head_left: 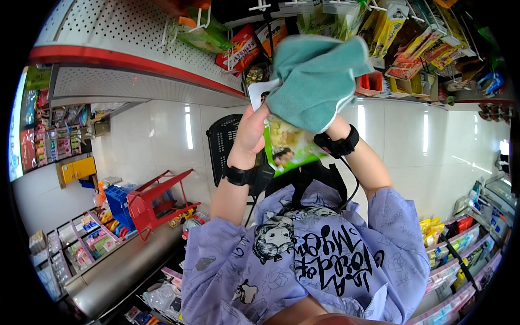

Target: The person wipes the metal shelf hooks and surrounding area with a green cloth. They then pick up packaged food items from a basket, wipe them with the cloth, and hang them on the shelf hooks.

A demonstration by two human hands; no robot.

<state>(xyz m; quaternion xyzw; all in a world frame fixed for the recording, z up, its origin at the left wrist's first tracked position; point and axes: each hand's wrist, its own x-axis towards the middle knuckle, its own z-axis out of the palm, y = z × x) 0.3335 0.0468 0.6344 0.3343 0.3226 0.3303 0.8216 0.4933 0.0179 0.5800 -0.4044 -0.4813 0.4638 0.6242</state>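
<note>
Head view: left hand (252,130) is closed round the edge of a green snack bag (290,145), holding it up at chest height w/ the store's peg racks (401,32) just behind, while the right hand (330,127) is mostly hidden under a teal cloth (314,78) it presses on the bag's top, fingers not visible, grip looks closed. Looks like mid-wipe of the pack. Next move prob. calls for steadying the bag and drawing the cloth down its face w/o creasing it.

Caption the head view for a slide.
Left hand holds a green snack packet while right hand wipes it with a teal cloth.
</note>
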